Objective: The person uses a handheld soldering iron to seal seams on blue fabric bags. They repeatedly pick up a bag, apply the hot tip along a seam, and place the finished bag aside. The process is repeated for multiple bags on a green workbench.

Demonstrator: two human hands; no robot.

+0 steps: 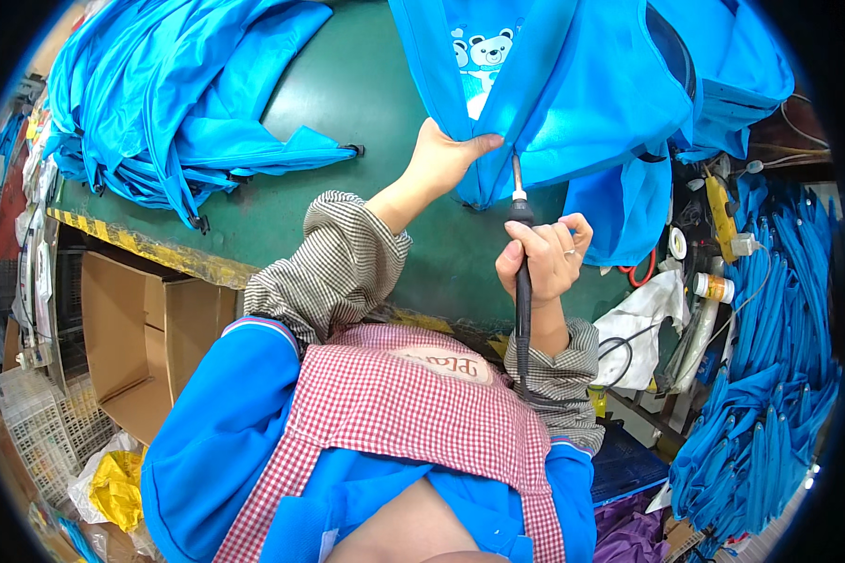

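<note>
A soldering iron [520, 214] with a black handle and cord is gripped in my right hand [546, 258], its metal tip pointing up against the blue fabric piece [620, 94]. My left hand [441, 161] pinches the lower edge of that fabric between thumb and fingers, just left of the tip. A white bear print [490, 52] shows on the fabric beyond my left hand. The exact spot where the tip meets the cloth is partly hidden by folds.
On the green table [347, 70], a heap of blue fabric pieces [169, 103] lies at left. Below the table's striped edge stands a cardboard box [127, 328]. At right are red-handled scissors [640, 272], a yellow power strip [721, 216], a small bottle [714, 287] and hanging blue strips [770, 375].
</note>
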